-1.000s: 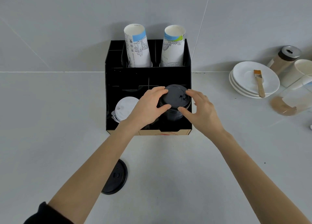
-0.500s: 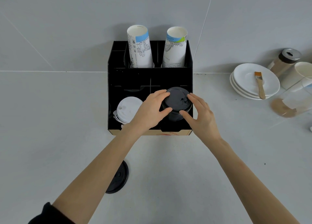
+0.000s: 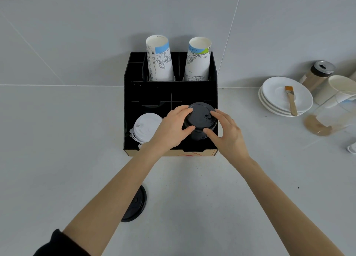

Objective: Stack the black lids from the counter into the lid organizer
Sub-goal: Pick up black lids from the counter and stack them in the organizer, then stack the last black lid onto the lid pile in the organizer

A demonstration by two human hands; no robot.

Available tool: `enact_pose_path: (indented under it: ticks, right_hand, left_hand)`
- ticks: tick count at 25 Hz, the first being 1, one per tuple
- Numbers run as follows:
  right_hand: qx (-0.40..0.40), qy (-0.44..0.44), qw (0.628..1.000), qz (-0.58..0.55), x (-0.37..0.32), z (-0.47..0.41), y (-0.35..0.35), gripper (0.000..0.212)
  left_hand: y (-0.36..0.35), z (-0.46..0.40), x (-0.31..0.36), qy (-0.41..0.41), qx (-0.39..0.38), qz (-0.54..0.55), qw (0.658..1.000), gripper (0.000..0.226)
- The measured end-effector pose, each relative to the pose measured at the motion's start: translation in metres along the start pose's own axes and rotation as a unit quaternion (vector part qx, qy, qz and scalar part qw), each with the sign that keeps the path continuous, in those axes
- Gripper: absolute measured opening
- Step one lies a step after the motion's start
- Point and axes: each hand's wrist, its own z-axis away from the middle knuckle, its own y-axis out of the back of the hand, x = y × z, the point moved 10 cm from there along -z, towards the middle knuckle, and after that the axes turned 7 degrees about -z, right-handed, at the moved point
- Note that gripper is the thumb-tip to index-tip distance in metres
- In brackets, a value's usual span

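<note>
Left hand [image 3: 171, 128] and right hand [image 3: 226, 134] pinch the top black lid [image 3: 200, 117] between fingertips, steadying it square on the stack in the lid organizer [image 3: 133, 101]; another black lid [image 3: 136, 205] lies behind the fingers, on the counter

Bare forearms; a black sleeve [image 3: 57, 244] bunched up on the left arm.

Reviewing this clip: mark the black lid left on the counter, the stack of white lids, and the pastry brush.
black lid on the counter [image 3: 137, 207], head view, visible right half beside the forearm.
stack of white lids [image 3: 147, 125], head view, top lid's flat face.
pastry brush [image 3: 291, 103], head view, wooden handle.
</note>
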Motion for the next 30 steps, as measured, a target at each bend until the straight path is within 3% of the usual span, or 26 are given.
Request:
enact_pose_path:
  ticks: [7, 19, 24, 30]
  right_hand:
    - [0.017, -0.021, 0.999, -0.041, 0.005, 0.005, 0.000, 0.043]
    - [0.036, 0.038, 0.998, 0.024, -0.028, 0.015, -0.002, 0.046]
    - [-0.020, 0.087, 0.996, 0.026, -0.053, 0.039, -0.037, 0.047]
    - [-0.141, 0.134, 0.980, 0.034, -0.073, 0.078, -0.103, 0.048]
  left_hand:
    - [0.000, 0.000, -0.001, 0.006, 0.003, 0.006, 1.000, 0.052]
    - [0.022, 0.028, -0.011, 0.000, 0.022, 0.008, 1.000, 0.049]
    - [0.029, 0.071, -0.042, 0.050, 0.027, 0.034, 0.998, 0.049]
    - [0.029, 0.133, -0.090, 0.102, 0.035, 0.034, 0.994, 0.048]
